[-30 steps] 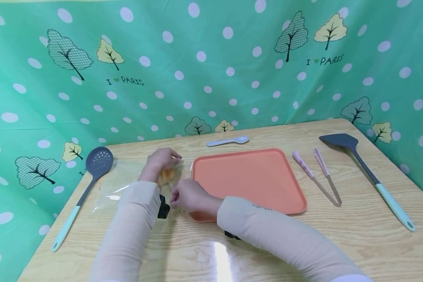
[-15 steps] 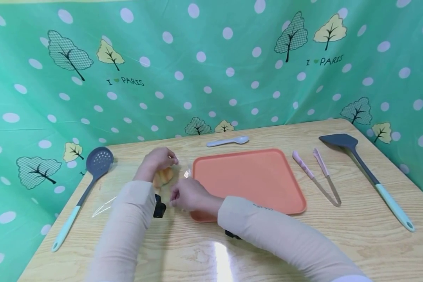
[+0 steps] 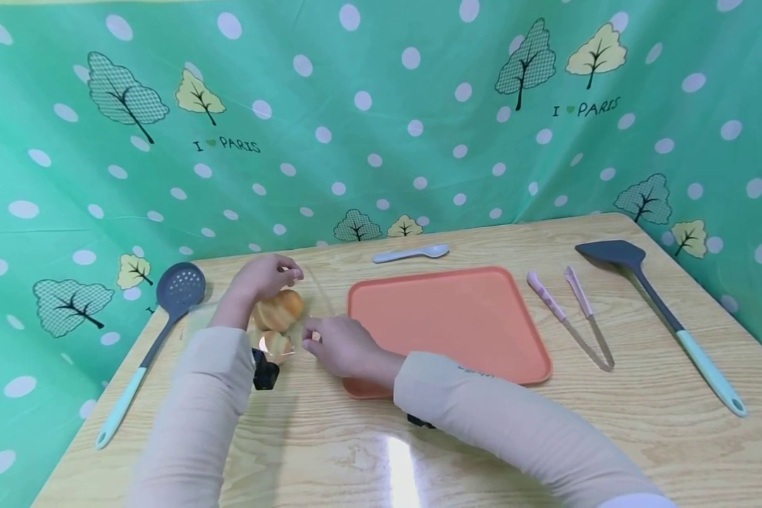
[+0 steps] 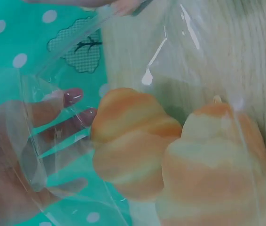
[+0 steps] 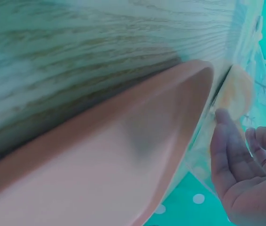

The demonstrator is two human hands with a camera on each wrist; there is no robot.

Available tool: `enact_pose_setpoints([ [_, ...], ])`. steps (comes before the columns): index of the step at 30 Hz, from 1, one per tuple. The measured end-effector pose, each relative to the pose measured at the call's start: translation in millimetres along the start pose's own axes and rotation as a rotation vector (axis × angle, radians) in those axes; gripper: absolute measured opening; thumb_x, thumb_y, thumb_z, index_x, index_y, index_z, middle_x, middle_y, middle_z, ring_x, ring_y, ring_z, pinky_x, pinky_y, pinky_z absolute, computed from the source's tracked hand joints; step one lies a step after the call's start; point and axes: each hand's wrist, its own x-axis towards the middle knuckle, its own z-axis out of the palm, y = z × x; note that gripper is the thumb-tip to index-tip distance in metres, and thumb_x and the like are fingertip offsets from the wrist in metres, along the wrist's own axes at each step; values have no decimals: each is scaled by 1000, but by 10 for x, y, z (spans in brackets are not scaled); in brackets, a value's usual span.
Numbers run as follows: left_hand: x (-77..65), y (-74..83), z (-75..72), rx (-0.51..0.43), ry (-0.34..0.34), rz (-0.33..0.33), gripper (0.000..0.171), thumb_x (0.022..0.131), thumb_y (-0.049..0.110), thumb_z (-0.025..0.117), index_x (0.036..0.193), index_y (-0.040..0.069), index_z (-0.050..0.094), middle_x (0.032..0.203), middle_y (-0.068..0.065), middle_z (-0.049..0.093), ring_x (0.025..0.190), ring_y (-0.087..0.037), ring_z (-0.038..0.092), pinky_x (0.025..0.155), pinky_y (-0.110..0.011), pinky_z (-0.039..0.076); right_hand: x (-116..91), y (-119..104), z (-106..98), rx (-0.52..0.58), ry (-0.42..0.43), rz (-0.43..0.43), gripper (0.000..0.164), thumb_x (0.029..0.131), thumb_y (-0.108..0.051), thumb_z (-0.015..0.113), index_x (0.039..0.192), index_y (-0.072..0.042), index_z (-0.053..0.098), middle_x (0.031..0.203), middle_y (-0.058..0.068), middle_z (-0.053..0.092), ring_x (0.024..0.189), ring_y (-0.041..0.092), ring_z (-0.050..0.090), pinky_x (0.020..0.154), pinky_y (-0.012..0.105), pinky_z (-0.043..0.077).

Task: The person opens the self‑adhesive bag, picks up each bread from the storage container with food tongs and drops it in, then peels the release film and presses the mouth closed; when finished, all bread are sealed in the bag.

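Note:
Two golden-brown, croissant-like bread rolls lie in a clear plastic bag (image 4: 156, 52) on the left of the table. The larger-looking roll (image 3: 281, 310) is just under my left hand (image 3: 267, 276); the smaller-looking roll (image 3: 276, 346) lies nearer me. In the left wrist view, the left fingers spread loosely behind the clear film beside a roll (image 4: 133, 141). Whether they touch it is unclear. My right hand (image 3: 341, 346) pinches the bag's edge between thumb and index finger, over the tray's left rim. Its other fingers extend in the right wrist view.
A salmon-pink tray (image 3: 447, 324) lies right of the bag. Beyond it is a pale spoon (image 3: 413, 254). Tongs with pink handles (image 3: 578, 317) and a dark turner (image 3: 657, 307) lie to the right. A slotted skimmer (image 3: 179, 289) lies at the left edge, before a green curtain (image 3: 381, 127).
My left hand has moved left and slightly away from me. The rolls have shifted left and show more fully. My right hand has stayed almost in place.

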Motion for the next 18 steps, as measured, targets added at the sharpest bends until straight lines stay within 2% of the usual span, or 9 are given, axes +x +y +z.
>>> enact_pose_setpoints([
  [5, -71, -52, -111, -8, 42, 7, 31, 106, 22, 52, 121, 1, 70, 109, -22, 73, 103, -40, 65, 83, -50, 51, 0, -32, -35, 40, 20, 17, 12, 103, -25, 64, 93, -18, 64, 75, -7, 59, 65, 8, 54, 58, 22, 42],
  [12, -210, -103, -262, -117, 99, 14, 32, 109, 23, 48, 119, 0, 69, 111, -23, 72, 115, -44, 61, 94, -57, 47, 6, -27, -142, 49, 106, 1, 12, 98, -24, 71, 90, -18, 64, 82, -8, 66, 66, 5, 56, 58, 19, 44],
  [18, -345, -168, -373, -163, 151, 11, 37, 110, 29, 44, 120, 3, 68, 113, -21, 71, 118, -41, 60, 96, -57, 46, 27, 19, -285, 58, 170, -2, 9, 99, -23, 70, 91, -20, 67, 86, -8, 70, 72, 6, 59, 63, 21, 47],
])
